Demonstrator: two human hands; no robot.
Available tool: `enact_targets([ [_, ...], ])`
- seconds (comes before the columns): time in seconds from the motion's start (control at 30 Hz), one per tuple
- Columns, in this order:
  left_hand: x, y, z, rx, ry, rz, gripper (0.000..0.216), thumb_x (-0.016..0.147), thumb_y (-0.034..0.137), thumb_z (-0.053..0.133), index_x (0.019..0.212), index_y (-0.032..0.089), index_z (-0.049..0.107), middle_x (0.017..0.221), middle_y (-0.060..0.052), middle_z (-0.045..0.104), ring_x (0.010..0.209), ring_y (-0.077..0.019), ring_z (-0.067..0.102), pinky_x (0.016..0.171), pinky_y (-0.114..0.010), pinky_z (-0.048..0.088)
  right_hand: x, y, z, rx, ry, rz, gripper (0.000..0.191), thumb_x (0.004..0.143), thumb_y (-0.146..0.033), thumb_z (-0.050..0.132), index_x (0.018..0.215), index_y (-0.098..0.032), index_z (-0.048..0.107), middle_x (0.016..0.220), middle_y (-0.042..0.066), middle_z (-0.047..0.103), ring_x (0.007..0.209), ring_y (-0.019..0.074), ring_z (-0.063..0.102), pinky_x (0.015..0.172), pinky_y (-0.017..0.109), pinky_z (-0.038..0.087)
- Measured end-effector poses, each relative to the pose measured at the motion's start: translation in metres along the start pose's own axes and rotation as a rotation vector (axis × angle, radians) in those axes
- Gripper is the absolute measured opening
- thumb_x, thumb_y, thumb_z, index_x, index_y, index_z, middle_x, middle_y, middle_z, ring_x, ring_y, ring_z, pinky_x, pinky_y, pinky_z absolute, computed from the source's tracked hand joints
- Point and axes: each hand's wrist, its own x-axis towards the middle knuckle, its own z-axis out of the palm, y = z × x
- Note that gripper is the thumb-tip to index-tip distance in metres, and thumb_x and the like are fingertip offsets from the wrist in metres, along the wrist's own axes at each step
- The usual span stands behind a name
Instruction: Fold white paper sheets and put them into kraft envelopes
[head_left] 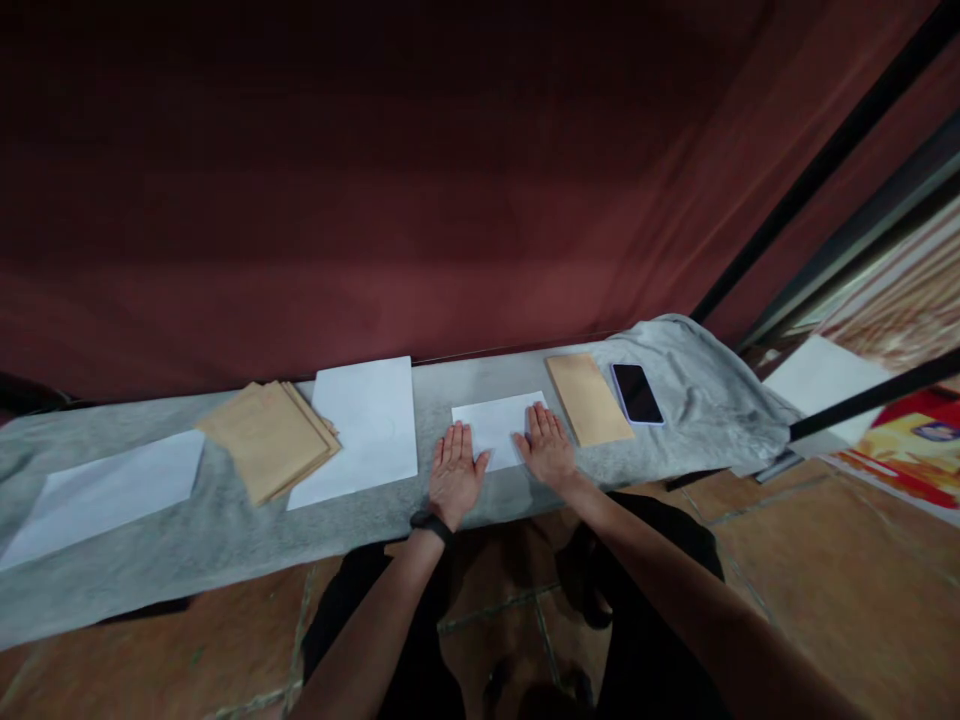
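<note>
A small white sheet of paper (495,428), perhaps folded, lies on the grey cloth in front of me. On its left edge my left hand (454,474) rests flat, fingers stretched out and a dark band at the wrist. My right hand (548,448) lies flat across the sheet's right end, its thumb pointing inward. Just right of that hand is a single brown envelope (590,398). To the left, a larger white sheet (379,425) lies partly under a fanned stack of brown envelopes (274,440).
A phone (637,393) lies right of the single envelope. Another white sheet (112,490) is at the far left. Grey cloth (247,545) covers the narrow bench, against a dark red wall (360,300). Black bars (825,155) stand on the right, above a tiled floor (810,560).
</note>
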Motion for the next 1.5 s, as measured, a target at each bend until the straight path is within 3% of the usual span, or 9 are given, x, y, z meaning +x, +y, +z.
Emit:
enact_targets([
  [0.13,-0.001,0.001,-0.003,0.002,-0.034,-0.033,0.063,0.107,0.042,0.029,0.156,0.004,0.038,0.164,-0.018,0.036,0.154,-0.0289,0.031,0.126,-0.049,0.027,0.002,-0.001,-0.002,-0.019,-0.044,0.022,0.066,0.106,-0.045,0.036,0.156,-0.002,0.039,0.161,0.023,0.039,0.149,0.0340,0.041,0.121,0.051,0.031],
  [0.33,0.001,0.020,0.001,-0.025,0.045,-0.064,0.061,0.106,0.036,0.028,0.156,0.003,0.038,0.164,-0.020,0.036,0.156,-0.0288,0.027,0.128,-0.050,0.022,0.003,0.001,-0.002,-0.013,-0.075,0.016,0.067,0.107,-0.045,0.033,0.155,0.000,0.039,0.162,0.025,0.036,0.149,0.0351,0.039,0.122,0.051,0.028],
  [0.6,0.047,0.052,0.006,-0.070,-0.061,0.016,0.057,0.105,0.028,0.029,0.157,0.006,0.039,0.166,-0.016,0.033,0.157,-0.0286,0.025,0.128,-0.048,0.022,0.024,-0.003,-0.005,0.096,-0.129,-0.121,0.053,0.107,-0.029,0.031,0.155,-0.010,0.045,0.165,0.012,0.036,0.152,0.0269,0.036,0.126,0.045,0.024],
  [0.77,0.064,0.044,0.017,-0.073,0.007,0.075,0.056,0.105,0.027,0.029,0.158,0.011,0.039,0.166,-0.012,0.035,0.157,-0.0266,0.026,0.128,-0.049,0.024,0.033,-0.004,0.005,0.116,-0.094,-0.129,0.051,0.107,-0.030,0.033,0.154,-0.015,0.048,0.164,0.012,0.038,0.151,0.0276,0.038,0.124,0.047,0.026],
  [0.9,0.062,0.039,0.022,-0.070,0.067,0.080,0.056,0.106,0.032,0.029,0.157,0.012,0.040,0.164,-0.012,0.038,0.156,-0.0268,0.028,0.127,-0.050,0.025,0.036,0.000,0.010,0.083,-0.029,-0.070,0.053,0.107,-0.034,0.038,0.154,-0.011,0.046,0.164,0.018,0.036,0.151,0.0322,0.037,0.122,0.050,0.030],
  [1.2,0.048,0.014,0.012,-0.014,0.063,0.051,0.067,0.106,0.049,0.033,0.157,0.006,0.038,0.164,-0.019,0.035,0.155,-0.0301,0.031,0.126,-0.049,0.027,0.038,0.007,0.012,0.061,0.051,-0.002,0.064,0.108,-0.042,0.035,0.154,0.002,0.040,0.159,0.026,0.042,0.148,0.0360,0.041,0.120,0.051,0.033],
  [1.5,0.034,0.001,0.006,-0.003,0.098,0.023,0.068,0.106,0.048,0.031,0.156,0.002,0.036,0.162,-0.023,0.038,0.154,-0.0318,0.031,0.125,-0.053,0.027,0.022,0.008,0.011,0.076,0.081,0.035,0.063,0.108,-0.037,0.034,0.156,0.003,0.035,0.160,0.027,0.039,0.151,0.0360,0.036,0.120,0.055,0.034],
])
